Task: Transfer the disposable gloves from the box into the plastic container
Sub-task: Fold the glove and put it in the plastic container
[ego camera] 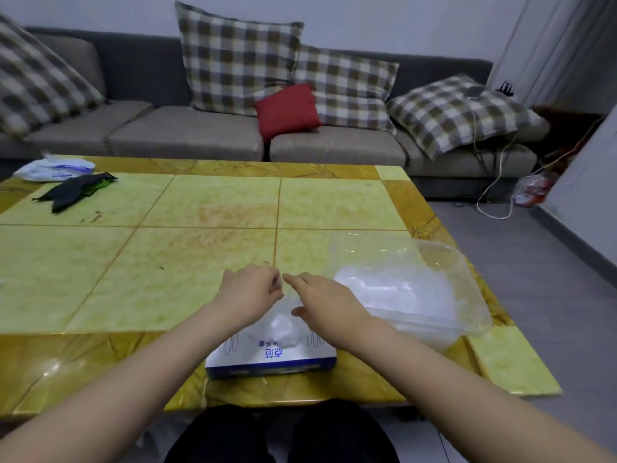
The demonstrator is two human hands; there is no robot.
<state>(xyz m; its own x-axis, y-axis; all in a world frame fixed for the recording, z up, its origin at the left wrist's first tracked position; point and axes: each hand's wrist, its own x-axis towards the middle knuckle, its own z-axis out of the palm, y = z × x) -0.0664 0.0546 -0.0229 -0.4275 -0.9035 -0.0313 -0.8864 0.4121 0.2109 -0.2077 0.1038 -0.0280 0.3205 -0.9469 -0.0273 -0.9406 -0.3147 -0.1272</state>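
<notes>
Clear glove (283,324) rising out of the box (270,359) sitting at the near edge, left hand (248,292) pinching its film with curled fingers, right hand (322,304) touching it with straight fingers, plastic container (467,315) of gloves lying just beside, nearing the right edge, tiled tabletop (207,208) stretching wide toward the sofa (187,135).

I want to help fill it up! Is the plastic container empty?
No, the plastic container already holds a whitish heap of gloves, just right of the box.
</notes>
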